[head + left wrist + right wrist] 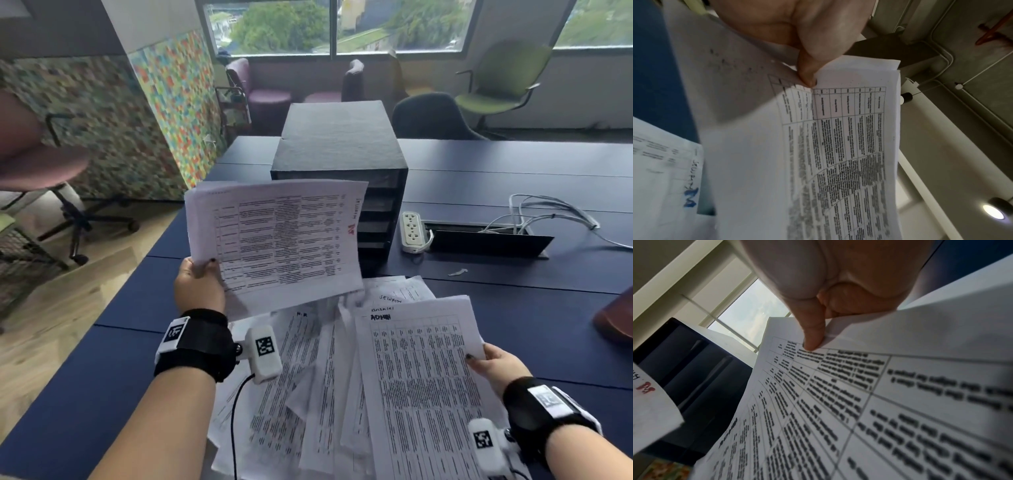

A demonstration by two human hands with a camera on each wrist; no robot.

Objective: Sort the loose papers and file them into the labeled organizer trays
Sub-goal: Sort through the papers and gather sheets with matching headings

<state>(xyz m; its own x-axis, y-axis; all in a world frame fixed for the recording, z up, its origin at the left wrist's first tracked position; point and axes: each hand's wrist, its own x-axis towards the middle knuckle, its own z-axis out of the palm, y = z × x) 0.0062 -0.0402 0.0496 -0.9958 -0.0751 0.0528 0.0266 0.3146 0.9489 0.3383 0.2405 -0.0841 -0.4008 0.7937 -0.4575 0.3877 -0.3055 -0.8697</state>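
Note:
My left hand (200,274) pinches the lower left corner of a raised stack of printed sheets (281,236) marked with a red M, held up in front of the black organizer (339,154). In the left wrist view the thumb (807,78) presses on that stack (838,146). My right hand (493,361) pinches the right edge of a sheet headed ADMIN (421,387), lifted over the loose pile of papers (298,387). The right wrist view shows my thumb (813,337) on the ADMIN sheet (838,410), with the organizer's dark trays (694,369) behind.
The dark blue table (513,308) carries a white power strip (412,228) and a cable slot with grey cables (548,212) to the right of the organizer. Chairs stand behind the table and at the left. A brown object (616,318) sits at the right edge.

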